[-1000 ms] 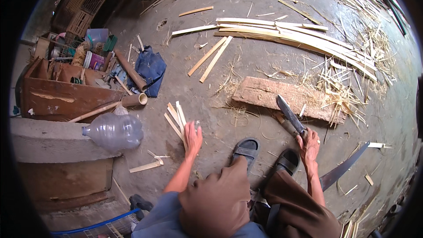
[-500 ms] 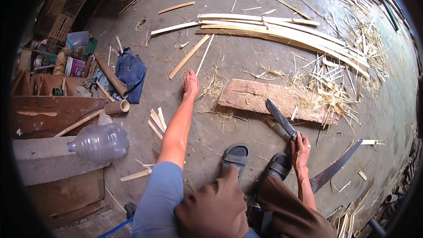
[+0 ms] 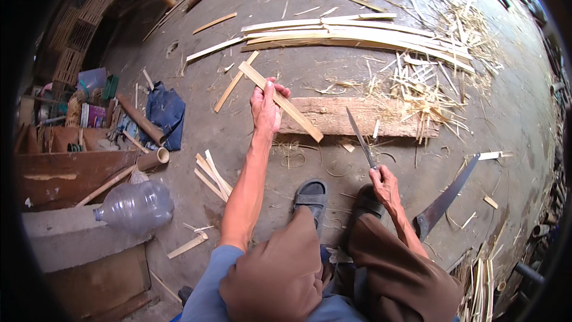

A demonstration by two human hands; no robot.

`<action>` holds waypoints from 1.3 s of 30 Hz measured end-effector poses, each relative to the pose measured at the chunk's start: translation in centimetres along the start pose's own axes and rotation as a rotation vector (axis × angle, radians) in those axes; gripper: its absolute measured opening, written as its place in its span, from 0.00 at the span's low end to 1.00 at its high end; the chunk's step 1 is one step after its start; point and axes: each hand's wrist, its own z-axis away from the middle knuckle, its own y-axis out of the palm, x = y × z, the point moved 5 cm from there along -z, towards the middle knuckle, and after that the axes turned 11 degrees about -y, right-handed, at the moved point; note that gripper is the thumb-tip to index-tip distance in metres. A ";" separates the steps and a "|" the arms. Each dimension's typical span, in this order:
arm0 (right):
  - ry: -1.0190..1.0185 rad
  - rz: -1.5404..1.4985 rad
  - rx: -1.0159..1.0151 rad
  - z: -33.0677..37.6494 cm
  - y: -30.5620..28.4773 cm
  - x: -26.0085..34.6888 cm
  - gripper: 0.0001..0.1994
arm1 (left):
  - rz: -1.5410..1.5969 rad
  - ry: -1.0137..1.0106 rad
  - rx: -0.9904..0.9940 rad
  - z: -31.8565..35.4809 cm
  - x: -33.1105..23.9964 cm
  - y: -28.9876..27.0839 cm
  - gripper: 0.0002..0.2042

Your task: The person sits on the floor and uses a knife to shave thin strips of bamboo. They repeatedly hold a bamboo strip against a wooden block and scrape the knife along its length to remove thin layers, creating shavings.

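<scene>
A pale bamboo strip slants through the grip of my left hand, its lower end over the left part of a worn wooden board. The thumb lies on top of the strip, with the fingers curled beneath. My right hand is wrapped round the handle of a long knife. That blade points up and away from me, tip near the board's front edge. On the floor beyond my left hand lies another narrow strip.
Long split strips lie beyond the board, with curled shavings heaped at its right end. A handsaw rests on the floor to the right. On the left are a clear plastic bottle, a bamboo tube and a dark blue cloth.
My left hand has lifted a bamboo strip off the floor and turned over with it. The knife in my right hand now points more upright, and the view has shifted slightly.
</scene>
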 end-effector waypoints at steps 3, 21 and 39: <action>-0.049 -0.083 -0.078 0.4 -1.3 2.6 0.18 | 0.086 0.097 0.004 0.4 0.4 4.0 0.10; -0.263 -0.209 -0.049 0.4 0.6 9.3 0.16 | -0.037 0.535 -0.109 7.1 -3.3 11.8 0.13; -0.052 -0.297 0.132 -4.2 4.7 5.4 0.17 | -0.332 0.623 -0.371 9.8 -0.5 13.7 0.18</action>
